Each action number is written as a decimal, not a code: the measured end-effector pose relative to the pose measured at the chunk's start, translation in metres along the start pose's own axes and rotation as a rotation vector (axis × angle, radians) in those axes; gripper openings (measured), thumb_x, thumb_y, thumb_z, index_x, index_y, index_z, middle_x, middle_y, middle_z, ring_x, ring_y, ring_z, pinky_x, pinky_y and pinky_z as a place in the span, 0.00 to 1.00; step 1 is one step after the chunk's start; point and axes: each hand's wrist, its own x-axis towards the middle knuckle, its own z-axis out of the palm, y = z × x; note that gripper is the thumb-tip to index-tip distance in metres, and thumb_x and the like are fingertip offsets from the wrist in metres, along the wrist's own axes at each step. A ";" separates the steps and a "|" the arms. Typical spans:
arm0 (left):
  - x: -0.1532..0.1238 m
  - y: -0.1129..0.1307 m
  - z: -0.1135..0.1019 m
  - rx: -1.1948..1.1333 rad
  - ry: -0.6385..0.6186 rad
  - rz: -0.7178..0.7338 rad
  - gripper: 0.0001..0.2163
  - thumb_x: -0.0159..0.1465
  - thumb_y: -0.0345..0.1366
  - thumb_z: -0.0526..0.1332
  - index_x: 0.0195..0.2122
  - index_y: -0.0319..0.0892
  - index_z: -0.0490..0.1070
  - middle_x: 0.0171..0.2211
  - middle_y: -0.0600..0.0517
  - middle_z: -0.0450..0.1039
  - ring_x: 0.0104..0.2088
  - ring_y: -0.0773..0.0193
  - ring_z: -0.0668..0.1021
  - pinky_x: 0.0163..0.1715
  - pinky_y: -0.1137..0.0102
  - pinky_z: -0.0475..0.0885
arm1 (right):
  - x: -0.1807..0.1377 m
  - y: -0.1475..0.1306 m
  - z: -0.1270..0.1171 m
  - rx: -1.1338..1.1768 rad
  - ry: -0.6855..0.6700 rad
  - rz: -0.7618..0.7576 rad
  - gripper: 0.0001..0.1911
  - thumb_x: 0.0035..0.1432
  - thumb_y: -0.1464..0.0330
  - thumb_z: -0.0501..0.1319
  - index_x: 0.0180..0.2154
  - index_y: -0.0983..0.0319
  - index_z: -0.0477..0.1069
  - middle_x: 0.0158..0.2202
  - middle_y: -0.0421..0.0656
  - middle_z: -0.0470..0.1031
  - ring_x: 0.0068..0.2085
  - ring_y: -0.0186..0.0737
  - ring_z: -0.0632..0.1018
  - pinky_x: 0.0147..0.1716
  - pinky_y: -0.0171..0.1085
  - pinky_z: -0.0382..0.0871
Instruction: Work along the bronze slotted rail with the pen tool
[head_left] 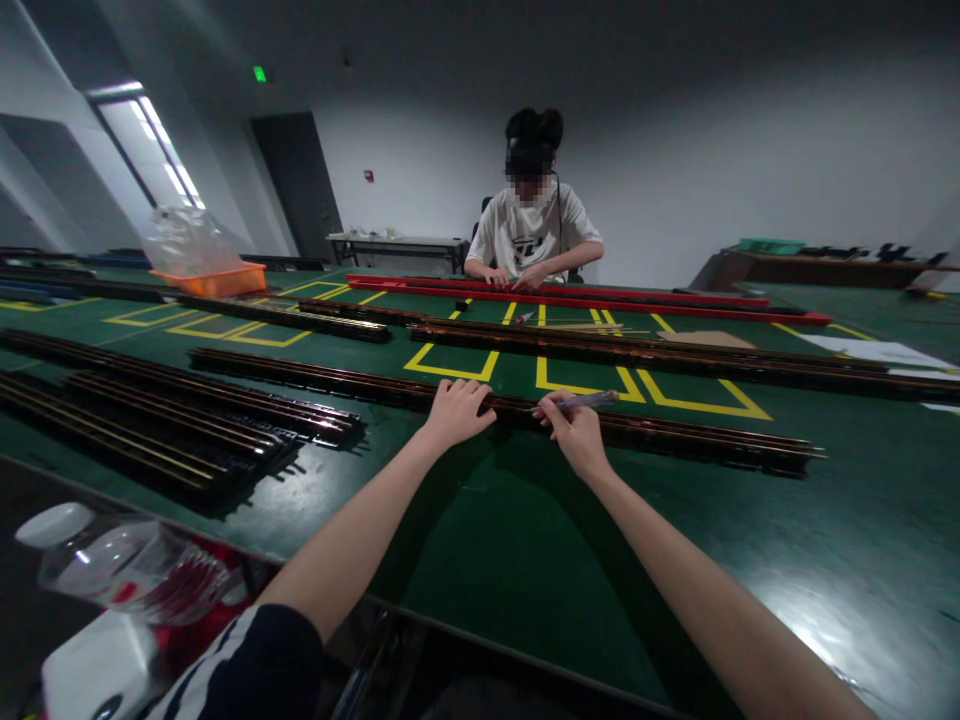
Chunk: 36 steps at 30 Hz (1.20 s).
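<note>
A long dark rail (705, 438) with copper-coloured strips lies across the green table in front of me. My left hand (456, 412) is curled over its middle, fingers on the far side and thumb on the near side. Just right of that, my right hand (574, 428) grips a slim, pen-like tool with a see-through handle (592, 400). The tool's thin tip points left, close to the rail; whether it touches cannot be seen. Behind this rail runs another dark rail (675, 356), roughly parallel.
Several dark rails (150, 425) lie at the left. An orange bin (217, 281) with plastic bags stands behind them. Across the table, a person (532, 230) works at red rails (637, 300). Yellow tape (697, 408) marks the tabletop. A plastic bottle (135, 560) is below the left table edge.
</note>
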 end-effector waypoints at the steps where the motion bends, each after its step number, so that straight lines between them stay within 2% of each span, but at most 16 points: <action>1: 0.000 0.000 0.000 -0.001 -0.001 0.001 0.15 0.63 0.43 0.53 0.46 0.43 0.70 0.46 0.47 0.75 0.46 0.53 0.74 0.46 0.58 0.63 | 0.000 0.000 0.000 0.003 0.002 0.000 0.16 0.57 0.55 0.57 0.30 0.61 0.68 0.27 0.45 0.76 0.27 0.39 0.75 0.21 0.34 0.68; 19: -0.001 0.000 0.004 -0.033 0.033 0.041 0.14 0.64 0.35 0.50 0.48 0.43 0.69 0.47 0.48 0.74 0.47 0.55 0.73 0.49 0.57 0.61 | -0.001 -0.005 -0.001 0.006 0.003 -0.011 0.20 0.56 0.50 0.57 0.29 0.61 0.69 0.28 0.45 0.76 0.28 0.39 0.76 0.21 0.35 0.69; 36: -0.002 0.002 -0.002 -0.038 -0.014 0.036 0.20 0.62 0.25 0.47 0.52 0.43 0.67 0.51 0.47 0.72 0.51 0.57 0.72 0.52 0.58 0.61 | -0.001 -0.005 0.000 -0.004 0.007 -0.025 0.18 0.57 0.53 0.56 0.30 0.62 0.69 0.28 0.46 0.77 0.27 0.39 0.76 0.21 0.35 0.69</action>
